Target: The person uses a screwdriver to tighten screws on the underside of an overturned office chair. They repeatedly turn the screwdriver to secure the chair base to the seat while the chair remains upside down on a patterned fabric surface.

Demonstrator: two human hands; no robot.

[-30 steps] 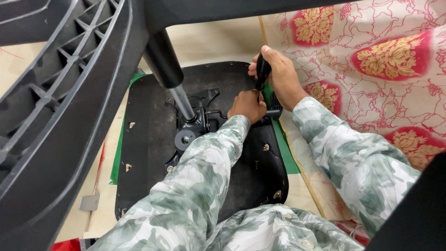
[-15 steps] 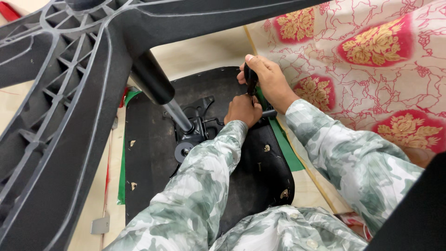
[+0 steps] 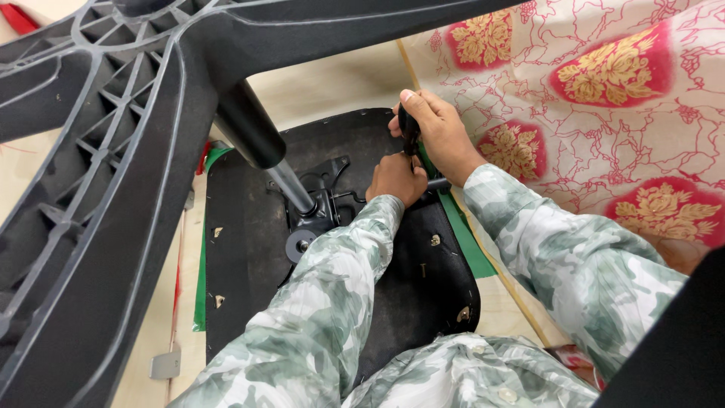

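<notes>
An office chair lies upside down, its black seat underside [image 3: 249, 249] facing up on the floor. A metal mechanism plate [image 3: 321, 204] sits in the seat's middle, with the gas column [image 3: 260, 140] rising to the black star base [image 3: 106, 151]. My left hand [image 3: 396, 177] is closed on a thin metal lever at the mechanism's right side. My right hand [image 3: 434, 128] grips a black tool handle [image 3: 410, 125] upright just above the left hand, at the seat's right edge.
A cream cloth with red and gold flowers [image 3: 596, 106] covers the right side. Green sheet edges [image 3: 464, 234] stick out beside the seat. The floor is beige [image 3: 332, 83]; a small grey plate [image 3: 165, 364] lies at the lower left.
The view has shifted, so the star base now fills more of the upper left. Both hands stay on the lever and tool at the seat's right edge.
</notes>
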